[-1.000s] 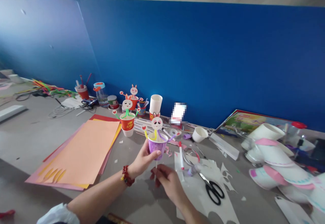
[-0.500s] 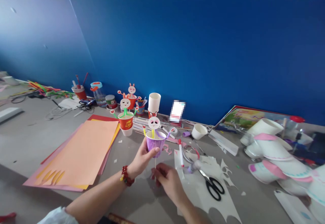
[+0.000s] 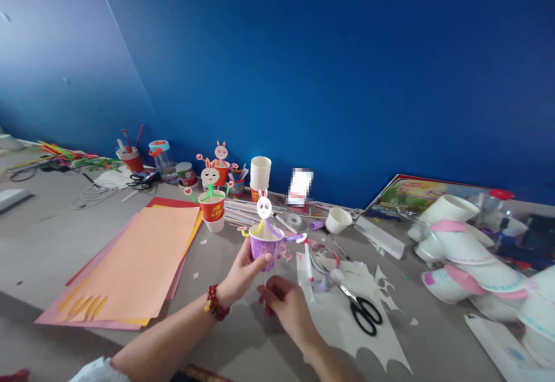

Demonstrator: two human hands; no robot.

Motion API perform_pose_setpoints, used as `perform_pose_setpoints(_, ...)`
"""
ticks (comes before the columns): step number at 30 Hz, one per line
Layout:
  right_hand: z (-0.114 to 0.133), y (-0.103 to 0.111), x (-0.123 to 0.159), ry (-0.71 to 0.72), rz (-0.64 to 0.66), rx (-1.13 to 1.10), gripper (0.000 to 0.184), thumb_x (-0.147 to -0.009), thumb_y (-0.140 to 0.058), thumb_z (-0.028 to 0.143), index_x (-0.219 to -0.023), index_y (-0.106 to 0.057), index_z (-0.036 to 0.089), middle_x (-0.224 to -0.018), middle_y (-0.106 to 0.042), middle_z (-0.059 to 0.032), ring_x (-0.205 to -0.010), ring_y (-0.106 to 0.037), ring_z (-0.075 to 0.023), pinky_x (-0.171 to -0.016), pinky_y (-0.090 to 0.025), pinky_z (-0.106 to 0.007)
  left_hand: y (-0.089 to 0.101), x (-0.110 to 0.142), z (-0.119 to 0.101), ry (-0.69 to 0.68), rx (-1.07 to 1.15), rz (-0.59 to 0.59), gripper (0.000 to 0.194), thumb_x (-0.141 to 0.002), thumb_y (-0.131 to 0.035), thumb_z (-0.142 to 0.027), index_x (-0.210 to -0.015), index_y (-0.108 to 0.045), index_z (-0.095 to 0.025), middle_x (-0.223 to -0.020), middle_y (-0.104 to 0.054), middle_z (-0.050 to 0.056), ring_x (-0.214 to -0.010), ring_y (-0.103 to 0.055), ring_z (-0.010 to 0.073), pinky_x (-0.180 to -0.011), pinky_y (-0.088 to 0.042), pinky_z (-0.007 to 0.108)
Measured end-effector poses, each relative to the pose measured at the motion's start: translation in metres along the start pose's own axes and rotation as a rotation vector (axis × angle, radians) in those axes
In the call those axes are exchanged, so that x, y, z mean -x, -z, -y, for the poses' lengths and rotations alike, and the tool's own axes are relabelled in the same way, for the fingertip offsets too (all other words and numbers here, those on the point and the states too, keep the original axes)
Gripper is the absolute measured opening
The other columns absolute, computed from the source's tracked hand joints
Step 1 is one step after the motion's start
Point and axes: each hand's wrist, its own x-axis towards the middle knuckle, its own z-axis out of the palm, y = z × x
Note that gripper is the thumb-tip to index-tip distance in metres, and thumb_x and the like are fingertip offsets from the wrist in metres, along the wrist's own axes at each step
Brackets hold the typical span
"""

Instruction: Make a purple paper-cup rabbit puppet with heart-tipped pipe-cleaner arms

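My left hand [image 3: 245, 270] is wrapped round a purple-painted paper cup [image 3: 265, 252], held upright above the table. A paper rabbit head [image 3: 264, 204] rises from the cup on yellow and purple pipe cleaners. One yellow arm [image 3: 245, 232] sticks out at the left rim and a purple arm [image 3: 295, 237] reaches right. Just under the cup, my right hand [image 3: 282, 299] pinches a thin pale stick [image 3: 265, 282] that runs up to the cup's base. The stick's lower end is mostly hidden by the fingers.
Two red cup rabbits, the nearer one [image 3: 213, 210] on a white cup, stand at the back. Coloured paper sheets [image 3: 134, 255] lie left. Black-handled scissors [image 3: 365, 314], a red-capped marker [image 3: 308, 259] and cut white paper [image 3: 342, 330] lie right. Decorated white cups [image 3: 472, 255] fill the far right.
The rabbit head on the purple cup has risen slightly and looks narrower, as if turned. Its arms have swung lower and outward. Both my hands keep nearly the same place; the view has shifted slightly.
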Motion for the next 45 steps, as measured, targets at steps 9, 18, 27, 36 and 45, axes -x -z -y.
perform_pose_setpoints(9, -0.002, 0.005, -0.006, 0.018, 0.003, -0.174, 0.042, -0.079, -0.067, 0.06, -0.072, -0.064, 0.019, -0.064, -0.066, -0.0013, -0.048, -0.057, -0.0143, -0.051, -0.044, -0.026, -0.002, 0.008, 0.008, 0.086, -0.047, 0.118, 0.05, -0.083, -0.071, -0.044, -0.123, -0.051, -0.02, -0.094, -0.07, 0.007, -0.058, -0.06, 0.0122, -0.043, -0.043, 0.018)
perform_pose_setpoints(18, -0.007, -0.004, 0.001, -0.038, 0.177, -0.039, 0.037, -0.086, -0.063, 0.051, -0.068, -0.063, 0.019, -0.055, -0.062, 0.0005, -0.049, -0.056, -0.0142, -0.052, -0.041, -0.024, 0.0, -0.003, -0.004, -0.042, -0.033, -0.015, 0.062, -0.079, -0.077, -0.041, -0.131, -0.051, -0.023, -0.125, -0.063, 0.01, -0.105, -0.064, 0.0238, -0.082, -0.053, 0.028)
perform_pose_setpoints(27, -0.008, 0.003, -0.004, -0.029, 0.099, -0.117, 0.037, -0.083, -0.066, 0.051, -0.068, -0.06, 0.019, -0.057, -0.063, -0.0001, -0.047, -0.056, -0.0144, -0.051, -0.043, -0.025, -0.001, 0.004, 0.005, 0.033, -0.081, 0.043, 0.055, -0.08, -0.076, -0.041, -0.125, -0.054, -0.02, -0.111, -0.068, 0.009, -0.094, -0.068, 0.0225, -0.078, -0.055, 0.029)
perform_pose_setpoints(36, -0.005, 0.0, -0.002, -0.047, 0.176, -0.106, 0.032, -0.084, -0.065, 0.046, -0.067, -0.06, 0.019, -0.056, -0.062, 0.0004, -0.05, -0.056, -0.0144, -0.052, -0.043, -0.025, -0.001, 0.0, -0.004, -0.035, -0.064, 0.023, 0.059, -0.078, -0.077, -0.041, -0.128, -0.053, -0.022, -0.118, -0.066, 0.01, -0.099, -0.066, 0.0236, -0.081, -0.053, 0.03)
perform_pose_setpoints(45, 0.0, 0.017, -0.009, 0.048, 0.068, -0.244, 0.034, -0.078, -0.073, 0.051, -0.086, -0.065, 0.019, -0.063, -0.062, 0.0018, -0.048, -0.051, -0.0114, -0.046, -0.041, -0.023, -0.006, 0.008, 0.001, -0.006, -0.07, 0.153, 0.052, -0.077, -0.078, -0.038, -0.12, -0.056, -0.019, -0.096, -0.068, 0.006, -0.069, -0.062, 0.0135, -0.057, -0.051, 0.021)
